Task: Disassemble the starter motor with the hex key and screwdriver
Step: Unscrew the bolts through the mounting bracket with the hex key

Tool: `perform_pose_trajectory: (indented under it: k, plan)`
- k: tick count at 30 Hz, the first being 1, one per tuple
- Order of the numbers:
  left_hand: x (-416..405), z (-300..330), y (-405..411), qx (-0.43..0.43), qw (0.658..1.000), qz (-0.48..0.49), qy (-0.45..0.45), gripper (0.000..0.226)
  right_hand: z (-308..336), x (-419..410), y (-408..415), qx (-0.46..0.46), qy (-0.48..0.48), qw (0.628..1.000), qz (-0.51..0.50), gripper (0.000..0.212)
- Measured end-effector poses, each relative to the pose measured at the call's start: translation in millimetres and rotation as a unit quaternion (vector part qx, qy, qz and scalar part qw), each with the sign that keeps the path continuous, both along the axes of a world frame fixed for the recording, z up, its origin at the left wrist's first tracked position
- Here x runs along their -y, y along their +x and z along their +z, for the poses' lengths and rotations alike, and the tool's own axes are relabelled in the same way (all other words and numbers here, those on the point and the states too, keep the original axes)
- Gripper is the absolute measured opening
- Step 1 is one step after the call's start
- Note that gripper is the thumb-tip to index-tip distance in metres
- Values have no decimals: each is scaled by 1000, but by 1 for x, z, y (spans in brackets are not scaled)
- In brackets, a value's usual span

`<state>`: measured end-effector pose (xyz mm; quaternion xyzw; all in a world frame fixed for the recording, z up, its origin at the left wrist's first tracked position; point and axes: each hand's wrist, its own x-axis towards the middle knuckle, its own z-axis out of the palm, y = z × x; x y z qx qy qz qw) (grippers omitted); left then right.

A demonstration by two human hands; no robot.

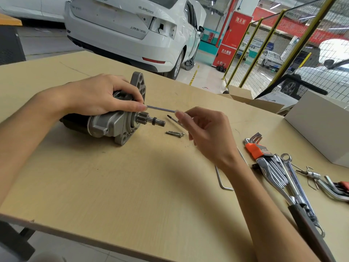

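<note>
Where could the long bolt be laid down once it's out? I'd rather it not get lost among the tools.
The wide bare stretch of table in front of the starter motor, toward the near edge, is free. So is the strip beside the two loose bolts. The right side is crowded with hex keys and wrenches, next to the white box.

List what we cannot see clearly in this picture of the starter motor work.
- Head view: the left hand covers the starter motor top.
- The long bolt is motion-blurred; its head is hidden in the right hand grip.
- The tools overlap; sizes unreadable.
- The dark handle is cut off by the bottom edge.
</note>
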<state>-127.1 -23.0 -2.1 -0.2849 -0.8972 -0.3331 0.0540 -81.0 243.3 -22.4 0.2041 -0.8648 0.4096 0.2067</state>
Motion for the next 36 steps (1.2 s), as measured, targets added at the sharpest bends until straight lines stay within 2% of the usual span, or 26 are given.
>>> perform_pose_trajectory:
  k: [3,5,10,13,15,19,22,25,27,30,33,36]
  plan:
    - [1,0,0,5,1000,2,-3,24,0,2,1,111,28,992,-45,65]
    - [0,0,1,5,1000,2,-3,25,2,3,2,216,-15,976,-34,72]
    - [-1,1,2,4,1000,2,0,26,4,0,-2,383,-189,904,29,62]
    - [-1,2,3,7,1000,-1,3,26,3,-1,-4,437,-243,863,70,55]
    - [-1,2,2,7,1000,-3,3,26,3,0,-4,446,-266,851,82,49]
    - [-1,2,2,6,1000,-1,9,26,3,0,-5,420,-286,856,95,37]
    - [-1,1,1,-2,1000,5,6,27,6,-1,-2,349,-249,898,102,36]
    - [-1,1,1,-4,1000,8,0,25,7,0,2,177,-135,972,72,40]
    - [-1,2,1,-5,1000,11,-2,25,7,0,3,36,-36,997,51,35]
    - [-2,1,2,-4,1000,14,-5,26,6,-1,5,-61,16,998,29,25]
    - [-1,1,1,-4,1000,15,-7,28,5,0,5,-77,2,997,20,24]
    - [-1,1,1,2,1000,19,-8,43,3,3,5,-75,-21,997,28,26]
